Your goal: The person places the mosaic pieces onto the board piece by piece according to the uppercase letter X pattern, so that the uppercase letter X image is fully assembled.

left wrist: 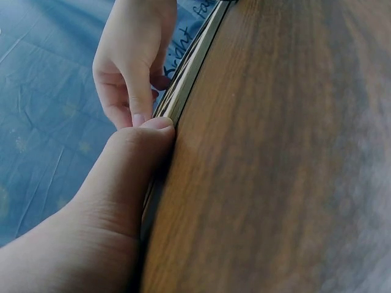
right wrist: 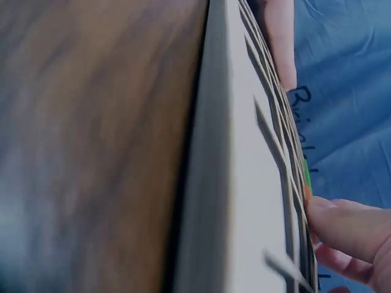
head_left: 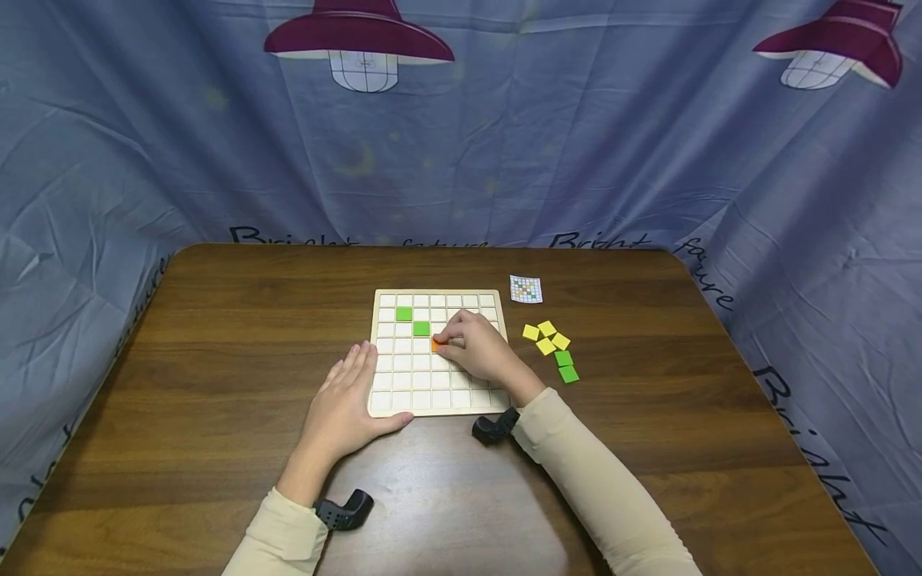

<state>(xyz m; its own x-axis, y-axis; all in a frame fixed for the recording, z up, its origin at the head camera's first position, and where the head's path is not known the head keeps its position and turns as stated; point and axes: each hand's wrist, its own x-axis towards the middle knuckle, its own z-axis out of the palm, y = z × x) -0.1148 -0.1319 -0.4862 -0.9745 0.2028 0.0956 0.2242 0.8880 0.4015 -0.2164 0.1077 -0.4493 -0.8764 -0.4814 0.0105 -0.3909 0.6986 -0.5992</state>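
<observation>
Blue curtain behind, printed with red lamps and lettering; brown wooden surface in front of it. What lies on it?

– One pale grid board, near the middle. Two green tiles sit in it: the upper in the second column, second row from the top; the lower diagonally next, third column, third row.

– Right hand?

– Reaching over the board, thumb and forefinger pinching an orange tile at the next cell down that diagonal. Cannot tell whether the tile lies flat; the fingers cover part of it.

– Left hand?

– Grasping nothing. Fingers extended at the board's left edge, thumb stretched along the near edge; the left wrist view shows the thumb against the corner.

– Loose pieces?

– Right of the board: four yellow tiles clustered, two loose green tiles just below them. Beyond those, a small card printed with a coloured grid.

– Wrists?

– Beige sleeve and black device on each.
</observation>
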